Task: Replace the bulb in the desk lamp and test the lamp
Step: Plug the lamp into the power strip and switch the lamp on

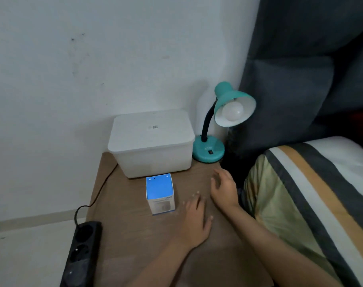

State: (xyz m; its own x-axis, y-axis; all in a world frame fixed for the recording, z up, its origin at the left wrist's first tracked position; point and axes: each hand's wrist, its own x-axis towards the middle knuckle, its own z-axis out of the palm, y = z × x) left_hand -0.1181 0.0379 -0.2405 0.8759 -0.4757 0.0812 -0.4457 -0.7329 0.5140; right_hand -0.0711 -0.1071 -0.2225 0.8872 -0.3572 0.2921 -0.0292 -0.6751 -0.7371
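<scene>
Resting flat and empty on the wooden table (pixel 135 235), palm down, fingers spread: left hand (pixel 195 220), grasping nothing. Hovering or lightly set just beyond it, toward the bed side, right hand (pixel 223 189), loosely curled, also holding nothing. Standing just to the left of the left hand's fingertips, near but not touching: small bulb box (pixel 160 193), blue top closed. Farther ahead of the right hand, at the table's back corner: teal desk lamp (pixel 209 150), shade tilted toward the camera, a white bulb (pixel 232 110) seated in the socket and unlit. Beyond the box, a white lidded bin (pixel 151 141); off the left hand's outer side, at the table edge, a black power strip (pixel 81 251) with a cord running back.

Judging from this, nothing begun yet. Likely risks: unscrewing with the lamp live or the old bulb hot; twisting one-handed and tipping the light base off the near corner; squeezing the glass too hard; cross-threading the new bulb. Whether plugged in, cannot tell.
</scene>
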